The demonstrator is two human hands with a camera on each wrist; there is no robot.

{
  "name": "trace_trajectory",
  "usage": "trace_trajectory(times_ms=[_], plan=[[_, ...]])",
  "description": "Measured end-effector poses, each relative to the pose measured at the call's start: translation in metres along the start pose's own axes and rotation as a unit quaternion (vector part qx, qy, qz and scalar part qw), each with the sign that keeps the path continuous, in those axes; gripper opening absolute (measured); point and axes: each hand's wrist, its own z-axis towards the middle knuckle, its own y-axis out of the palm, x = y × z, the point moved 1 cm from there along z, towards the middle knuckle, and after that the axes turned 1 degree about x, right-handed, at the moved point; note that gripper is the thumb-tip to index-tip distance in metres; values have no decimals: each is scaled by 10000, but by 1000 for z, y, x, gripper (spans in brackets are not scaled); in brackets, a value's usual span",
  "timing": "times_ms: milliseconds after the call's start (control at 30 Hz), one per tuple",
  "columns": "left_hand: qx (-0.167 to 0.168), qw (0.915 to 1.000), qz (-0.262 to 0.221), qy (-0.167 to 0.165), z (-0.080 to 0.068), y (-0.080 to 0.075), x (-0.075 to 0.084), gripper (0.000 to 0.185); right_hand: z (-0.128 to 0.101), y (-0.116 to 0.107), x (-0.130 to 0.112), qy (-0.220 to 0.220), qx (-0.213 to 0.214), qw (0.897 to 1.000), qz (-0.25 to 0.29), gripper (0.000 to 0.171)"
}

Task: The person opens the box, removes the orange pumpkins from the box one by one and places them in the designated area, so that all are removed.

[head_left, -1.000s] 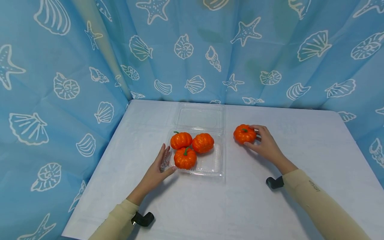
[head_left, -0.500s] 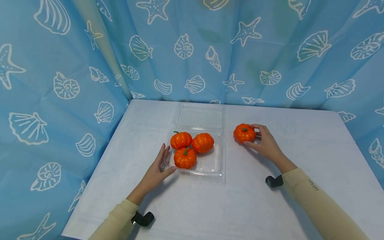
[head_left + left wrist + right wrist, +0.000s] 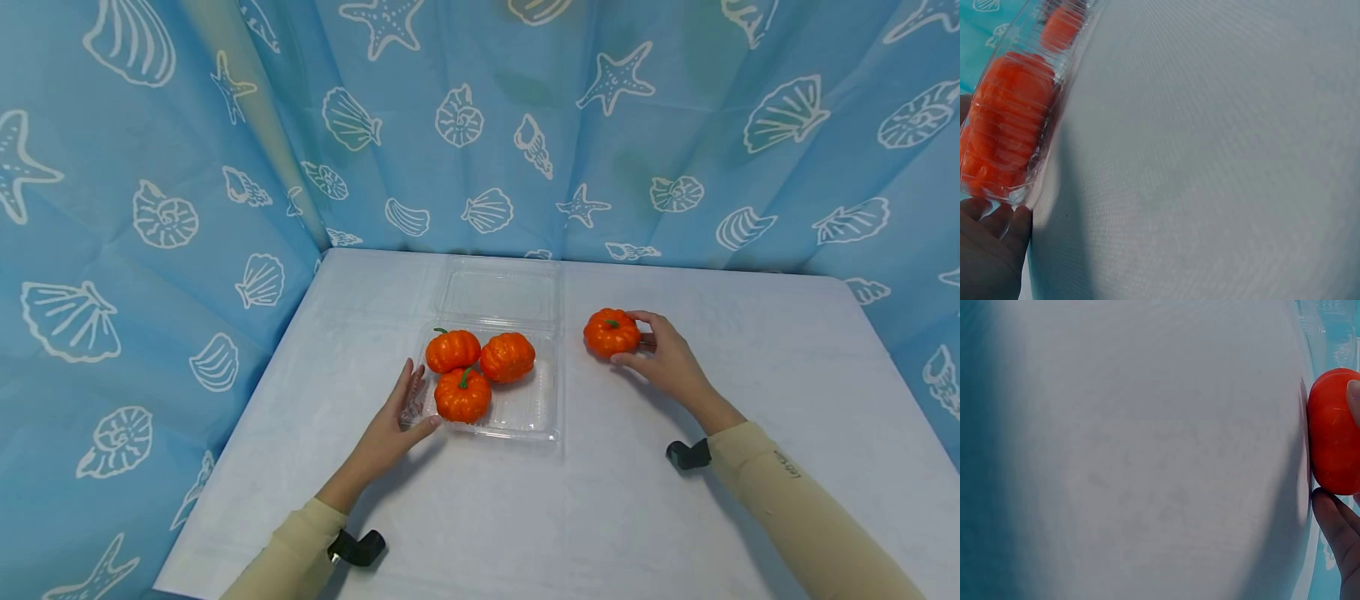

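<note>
A clear plastic clamshell container (image 3: 525, 423) lies on the table, its lid (image 3: 498, 292) folded back. Three small orange pumpkins sit in its base: one at the back left (image 3: 453, 351), one at the right (image 3: 507, 357) and one in front (image 3: 462, 396). My left hand (image 3: 386, 437) touches the container's front left corner, thumb along the front edge, fingers fairly straight at the left side. To the right of the container, my right hand (image 3: 666, 358) holds another orange pumpkin (image 3: 611, 334) by its right side, between thumb and fingers. The right wrist view shows this pumpkin (image 3: 1335, 437) partly cut off.
A white cloth covers the table (image 3: 480, 517). Behind and to the left hangs a blue curtain (image 3: 465, 183) with white shells and starfish. Black wrist cameras sit below the left wrist (image 3: 357, 548) and right wrist (image 3: 687, 455).
</note>
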Motion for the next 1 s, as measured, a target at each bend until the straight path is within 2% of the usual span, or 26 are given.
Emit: trace_trajectory(times_ms=[233, 533, 833, 1000], plan=[[-11, 10000, -86, 37, -1, 1, 0, 102, -2, -2, 0, -43, -22, 10000, 22, 83], [9, 10000, -20, -9, 0, 0, 0, 101, -2, -7, -5, -574, 475, 9969, -240, 69], [-15, 10000, -53, 39, 0, 0, 1, 101, -4, -8, -14, -788, 650, 9939, -413, 56], [-12, 10000, -25, 8, 1, 0, 1, 101, -7, -7, -29, -1011, 758, 9911, -413, 50]])
